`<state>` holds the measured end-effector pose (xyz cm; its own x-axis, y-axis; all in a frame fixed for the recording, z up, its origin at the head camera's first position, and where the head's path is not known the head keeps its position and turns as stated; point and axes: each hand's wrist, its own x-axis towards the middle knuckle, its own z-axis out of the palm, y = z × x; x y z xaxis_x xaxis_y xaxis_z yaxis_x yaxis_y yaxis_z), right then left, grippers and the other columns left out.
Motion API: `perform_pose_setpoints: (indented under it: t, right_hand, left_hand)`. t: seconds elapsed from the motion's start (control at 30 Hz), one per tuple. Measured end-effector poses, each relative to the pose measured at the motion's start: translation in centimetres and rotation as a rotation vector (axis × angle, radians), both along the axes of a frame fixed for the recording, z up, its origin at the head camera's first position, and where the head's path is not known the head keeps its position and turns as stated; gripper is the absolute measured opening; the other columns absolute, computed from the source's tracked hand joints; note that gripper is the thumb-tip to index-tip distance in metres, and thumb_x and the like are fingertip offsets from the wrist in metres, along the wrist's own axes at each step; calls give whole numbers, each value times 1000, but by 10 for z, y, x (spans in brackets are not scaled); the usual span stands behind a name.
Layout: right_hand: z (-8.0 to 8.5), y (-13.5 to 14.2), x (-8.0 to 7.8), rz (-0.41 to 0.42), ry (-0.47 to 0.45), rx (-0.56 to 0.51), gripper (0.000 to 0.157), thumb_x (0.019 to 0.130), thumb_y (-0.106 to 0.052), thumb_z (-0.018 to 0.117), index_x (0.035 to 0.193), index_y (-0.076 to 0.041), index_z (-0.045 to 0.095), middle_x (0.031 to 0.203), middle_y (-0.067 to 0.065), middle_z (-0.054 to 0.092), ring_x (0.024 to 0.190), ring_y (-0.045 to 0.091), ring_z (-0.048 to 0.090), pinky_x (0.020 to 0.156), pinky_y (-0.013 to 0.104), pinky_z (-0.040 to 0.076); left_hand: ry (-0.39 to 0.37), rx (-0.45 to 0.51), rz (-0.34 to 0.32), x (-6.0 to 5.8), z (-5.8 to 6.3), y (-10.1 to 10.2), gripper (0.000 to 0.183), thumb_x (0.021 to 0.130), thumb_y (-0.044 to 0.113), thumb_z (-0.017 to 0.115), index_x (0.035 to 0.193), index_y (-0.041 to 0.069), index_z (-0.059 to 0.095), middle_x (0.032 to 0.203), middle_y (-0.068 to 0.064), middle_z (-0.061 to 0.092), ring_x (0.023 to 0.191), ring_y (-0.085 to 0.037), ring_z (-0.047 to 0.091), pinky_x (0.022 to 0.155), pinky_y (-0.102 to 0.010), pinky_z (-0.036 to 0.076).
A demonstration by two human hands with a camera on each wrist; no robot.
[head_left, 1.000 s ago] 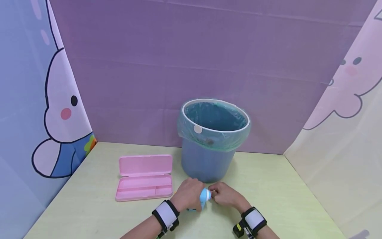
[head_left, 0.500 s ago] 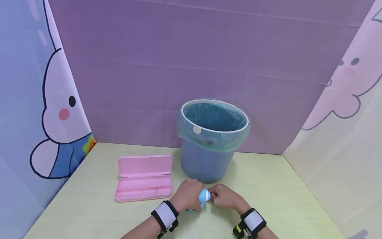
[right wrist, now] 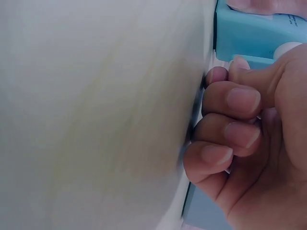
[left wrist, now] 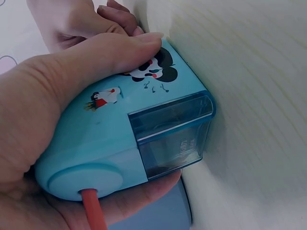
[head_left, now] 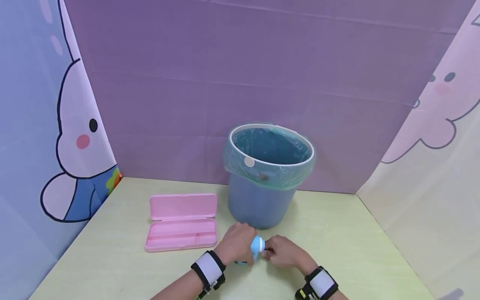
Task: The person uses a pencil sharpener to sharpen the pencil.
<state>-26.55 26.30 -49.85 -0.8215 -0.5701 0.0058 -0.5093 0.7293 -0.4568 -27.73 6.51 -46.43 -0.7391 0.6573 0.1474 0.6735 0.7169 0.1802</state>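
My left hand grips a light blue pencil sharpener with cartoon figures, holding it low at the table. Its clear dark-blue shavings drawer faces the tabletop in the left wrist view. A red pencil sticks out of the round port at one end. At the opposite end, my right hand has thumb and forefinger pinched at the crank, its knob hidden behind the fingers. The other fingers are curled toward the palm, close over the table.
A pink pencil case lies with its lid up, left of the hands. Just behind them stands a blue bin lined with a green bag. A purple cloth wall closes off the back of the pale table.
My right hand has shifted slightly down and toward me at the crank, its wrist band lower right. My left hand and the sharpener keep their place.
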Motion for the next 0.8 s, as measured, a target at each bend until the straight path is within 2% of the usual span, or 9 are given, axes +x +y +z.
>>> perform_pose_setpoints:
  t: [0.27, 0.63, 0.8]
  right_hand:
    - [-1, 5, 4, 59, -18, -27, 30, 95, -14, 56, 65, -16, 51, 59, -15, 36, 52, 0, 33, 52, 19, 29]
    - [-3, 8, 8, 143, -45, -62, 31, 99, -20, 54, 68, -20, 50, 60, -17, 35, 53, -3, 33, 52, 16, 28]
    - [-5, 9, 14, 182, -147, -145, 30, 100, -22, 52, 71, -16, 54, 60, -17, 41, 53, -4, 38, 53, 15, 33]
  left_hand:
    - [-12, -9, 8, 2, 0, 2, 40, 53, 32, 90, 71, 19, 57, 63, 10, 48, 59, -10, 44, 57, -25, 36]
    - [-5, -8, 23, 1, 3, 2, 40, 52, 33, 91, 69, 19, 57, 62, 10, 48, 58, -10, 44, 56, -25, 36]
    - [1, -1, 32, 2, 3, 0, 41, 50, 32, 91, 67, 20, 55, 61, 10, 47, 58, -11, 43, 57, -26, 35]
